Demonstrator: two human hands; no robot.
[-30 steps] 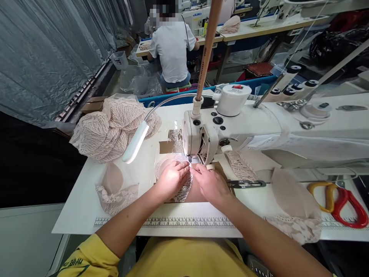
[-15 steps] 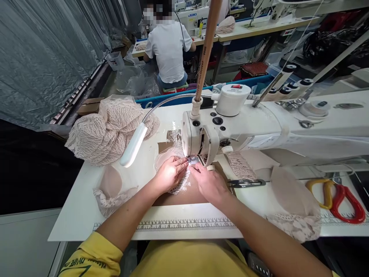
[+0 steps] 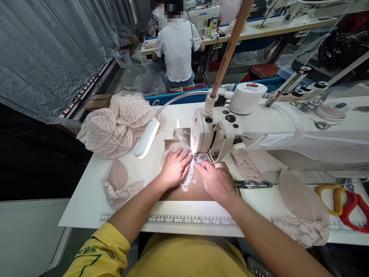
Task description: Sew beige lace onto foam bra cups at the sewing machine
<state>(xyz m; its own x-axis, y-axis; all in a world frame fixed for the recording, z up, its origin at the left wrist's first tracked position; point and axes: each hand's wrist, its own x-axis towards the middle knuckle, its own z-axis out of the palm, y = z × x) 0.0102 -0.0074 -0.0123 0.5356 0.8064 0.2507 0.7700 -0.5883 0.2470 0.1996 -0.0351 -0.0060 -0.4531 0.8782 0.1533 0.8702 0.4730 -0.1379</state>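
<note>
A pale pink lace piece [image 3: 188,177] lies under the presser foot [image 3: 198,157] of a white sewing machine [image 3: 213,134]. My left hand [image 3: 176,168] rests flat on the lace, its fingers stretched toward the needle area. To the right of the foot, my right hand [image 3: 215,181] has curled fingers, with the fingertips closed at the lace's edge. The needle point itself is too small to make out. Beneath both hands is a brown taped sheet [image 3: 184,195] on the white table [image 3: 86,200].
A heap of lace pieces [image 3: 115,123] sits left behind a lamp [image 3: 147,137]. One cup piece [image 3: 118,175] lies front left, another [image 3: 300,196] right. Thread snips [image 3: 253,184] and red-and-yellow-handled scissors [image 3: 353,209] lie at right. A person [image 3: 176,50] sits beyond.
The camera view has shifted, moving the scene rightward. My left hand has flattened out over the lace, its fingers more spread. My right hand stays beside the presser foot.
</note>
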